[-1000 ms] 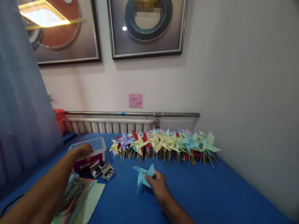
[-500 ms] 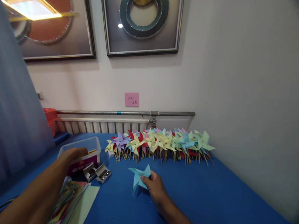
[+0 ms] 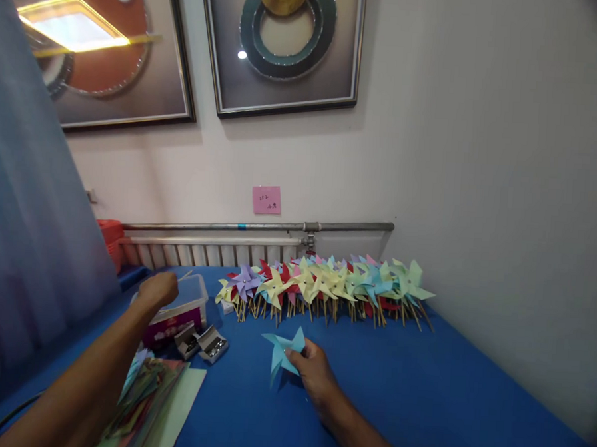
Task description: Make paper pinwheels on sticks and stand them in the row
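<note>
While the right hand (image 3: 315, 371) is pinching a light blue paper pinwheel head (image 3: 282, 351) by its near edge, fingers pressed together on the fold, the piece is sitting just above the blue tablecloth (image 3: 419, 396), well in front of the row of finished pinwheels (image 3: 325, 285). No stick is showing on it.

The left hand (image 3: 158, 288) is curling closed over the clear plastic box (image 3: 187, 304), left of that row; a thin pale stick seems to be poking up from the fist, though it is too small to be sure.

Outward from the box, two small open tins of metal pins (image 3: 206, 344) are lying just beside it, and a fan of coloured paper sheets (image 3: 154, 396) is spreading under the left forearm.

Risks, as judged:
- The forearm is passing low over the sheets and tins; a drag could be scattering pins across the cloth.
- The pinch is light and one-sided; the folded points could be springing open or creasing.
- A sweep toward the row could be toppling the pinwheels, which are leaning on one another.
</note>
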Demonstrator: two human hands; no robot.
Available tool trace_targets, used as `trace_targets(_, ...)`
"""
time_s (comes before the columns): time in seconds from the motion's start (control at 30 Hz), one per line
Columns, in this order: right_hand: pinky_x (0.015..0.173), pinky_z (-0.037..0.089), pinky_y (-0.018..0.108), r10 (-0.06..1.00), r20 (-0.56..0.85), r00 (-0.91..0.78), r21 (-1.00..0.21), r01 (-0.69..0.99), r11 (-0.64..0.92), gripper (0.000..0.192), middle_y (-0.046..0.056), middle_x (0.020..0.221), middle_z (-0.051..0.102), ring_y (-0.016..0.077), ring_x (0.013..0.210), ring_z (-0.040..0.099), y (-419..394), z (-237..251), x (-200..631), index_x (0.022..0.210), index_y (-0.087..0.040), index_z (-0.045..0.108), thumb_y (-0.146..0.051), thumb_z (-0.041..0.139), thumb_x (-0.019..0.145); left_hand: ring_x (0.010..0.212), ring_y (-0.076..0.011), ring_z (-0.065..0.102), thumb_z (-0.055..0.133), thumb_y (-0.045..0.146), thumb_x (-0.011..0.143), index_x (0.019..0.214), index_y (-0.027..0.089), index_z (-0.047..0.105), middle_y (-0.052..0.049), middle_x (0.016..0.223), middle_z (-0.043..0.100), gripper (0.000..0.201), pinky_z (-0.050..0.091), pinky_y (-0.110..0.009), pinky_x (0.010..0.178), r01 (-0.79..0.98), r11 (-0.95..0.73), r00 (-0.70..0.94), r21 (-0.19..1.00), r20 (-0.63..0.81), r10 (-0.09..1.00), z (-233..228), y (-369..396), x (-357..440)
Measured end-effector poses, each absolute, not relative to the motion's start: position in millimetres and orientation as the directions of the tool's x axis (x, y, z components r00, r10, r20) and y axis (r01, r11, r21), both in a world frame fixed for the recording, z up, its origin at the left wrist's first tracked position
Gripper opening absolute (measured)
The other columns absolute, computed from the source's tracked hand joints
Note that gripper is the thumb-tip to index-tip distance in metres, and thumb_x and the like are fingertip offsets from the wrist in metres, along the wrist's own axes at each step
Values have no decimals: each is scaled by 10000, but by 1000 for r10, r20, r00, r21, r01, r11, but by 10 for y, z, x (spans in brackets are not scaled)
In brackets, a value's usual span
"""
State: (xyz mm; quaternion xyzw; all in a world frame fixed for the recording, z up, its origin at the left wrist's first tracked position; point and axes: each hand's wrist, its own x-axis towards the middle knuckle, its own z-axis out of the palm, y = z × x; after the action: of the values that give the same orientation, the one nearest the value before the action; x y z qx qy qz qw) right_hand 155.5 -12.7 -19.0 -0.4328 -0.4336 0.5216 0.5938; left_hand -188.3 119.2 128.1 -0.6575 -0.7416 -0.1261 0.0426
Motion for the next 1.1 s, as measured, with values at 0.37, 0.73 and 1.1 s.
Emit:
trace_targets(0.37,625,509,300,967,14,255,-946,-310,96,250,-5,676,707,193,627,621,-115,-134,1676,772,-204,712,-373,812,616,749,-185,637,470,217,882,827,179,697,-45,767,710,237,380,-260,645,781,-167,75,602,176,982,463,402,-442)
trace_targets(0.73,649,549,294,950,-104,296,-923,-383,18,328,-28,686,692,164,628,613,-120,-77,1716,783,-198,710,-360,880,554,894,-277,694,466,218,907,968,194,721,-138,949,749,264,443,-355,802,921,-338,337,193,36,941,152,169,-292)
trace_targets(1.1,638,523,305,955,-69,288,-929,-368,44,331,-20,690,700,173,613,611,-126,-79,1683,792,-202,699,-389,869,579,703,-186,596,614,188,820,743,200,691,-17,711,663,109,382,-267,672,553,-295,275,779,164,947,-11,305,-270)
